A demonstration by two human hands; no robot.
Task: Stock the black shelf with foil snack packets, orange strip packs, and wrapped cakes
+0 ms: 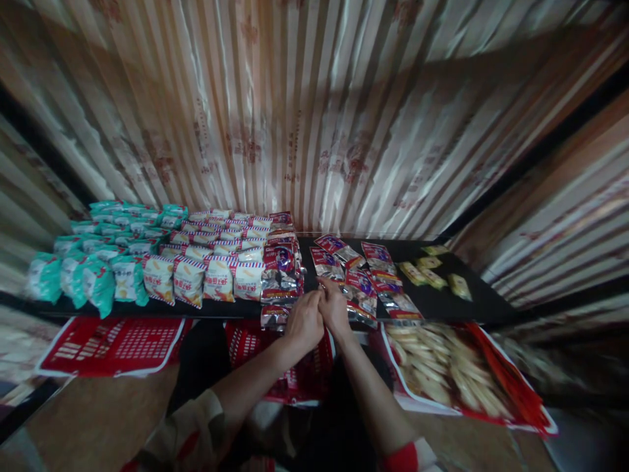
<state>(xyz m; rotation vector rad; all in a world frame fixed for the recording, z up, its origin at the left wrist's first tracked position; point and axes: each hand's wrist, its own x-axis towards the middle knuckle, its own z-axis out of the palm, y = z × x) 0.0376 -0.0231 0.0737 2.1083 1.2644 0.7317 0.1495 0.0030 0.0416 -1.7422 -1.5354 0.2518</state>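
Note:
My left hand (305,320) and my right hand (335,307) meet at the front edge of the black shelf (481,303). Both have their fingers closed and pressed together; whatever is between them is hidden. Just left of my hands, a stack of dark red and purple snack packets (284,270) stands on the shelf. Similar packets (361,288) lie loosely spread behind and to the right of my right hand. Below my hands is a red basket (246,344), partly covered by my arms, with dark red packets in it.
Rows of white striped packets (204,278) and teal packets (128,278) fill the shelf's left side. Several small yellow packs (432,276) lie at right. Another red basket (113,344) sits lower left; a third (533,406) holds pale long packs (442,367). A striped curtain (275,131) hangs behind.

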